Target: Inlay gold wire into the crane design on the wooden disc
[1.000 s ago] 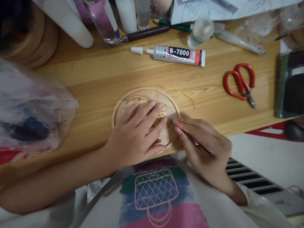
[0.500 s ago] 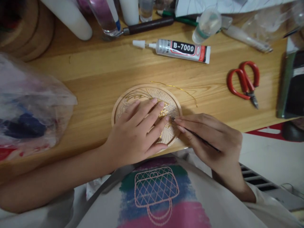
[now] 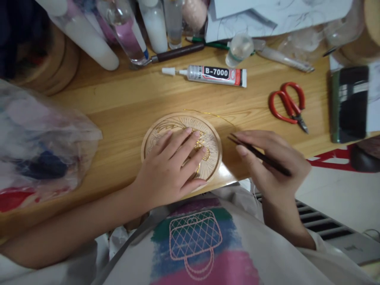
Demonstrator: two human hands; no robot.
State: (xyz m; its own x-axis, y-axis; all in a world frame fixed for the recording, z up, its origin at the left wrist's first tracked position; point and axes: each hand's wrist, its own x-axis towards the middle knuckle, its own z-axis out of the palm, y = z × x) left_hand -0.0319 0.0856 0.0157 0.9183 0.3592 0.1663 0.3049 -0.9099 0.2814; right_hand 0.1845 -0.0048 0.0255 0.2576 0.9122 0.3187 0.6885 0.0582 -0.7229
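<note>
A round wooden plaque (image 3: pixel 218 158) with carved lines lies near the table's front edge. Gold wire (image 3: pixel 204 152) fills some of its pattern. My left hand (image 3: pixel 168 170) rests flat across the plaque with fingers spread, covering its middle and lower left. Right of the plaque, my right hand (image 3: pixel 270 162) grips dark tweezers (image 3: pixel 261 156) between thumb and fingers. Their tips are slightly apart, off the plaque, and nothing shows between them. A loose length of gold wire (image 3: pixel 216 115) lies just behind the plaque, its right end close to the tweezers' tips.
Red-handled cutters (image 3: pixel 286 103) lie at the right, beside a dark phone (image 3: pixel 349 105). A glue tube (image 3: pixel 216 74) lies behind the plaque. Bottles (image 3: pixel 127 35), a small clear cup (image 3: pixel 239 49) and papers (image 3: pixel 279 18) line the back. A plastic bag (image 3: pixel 50 138) is at the left.
My right hand has drawn the tweezers away from the plaque to the right, towards the loose wire's end. My left hand stays on the plaque. The whole view has shifted slightly.
</note>
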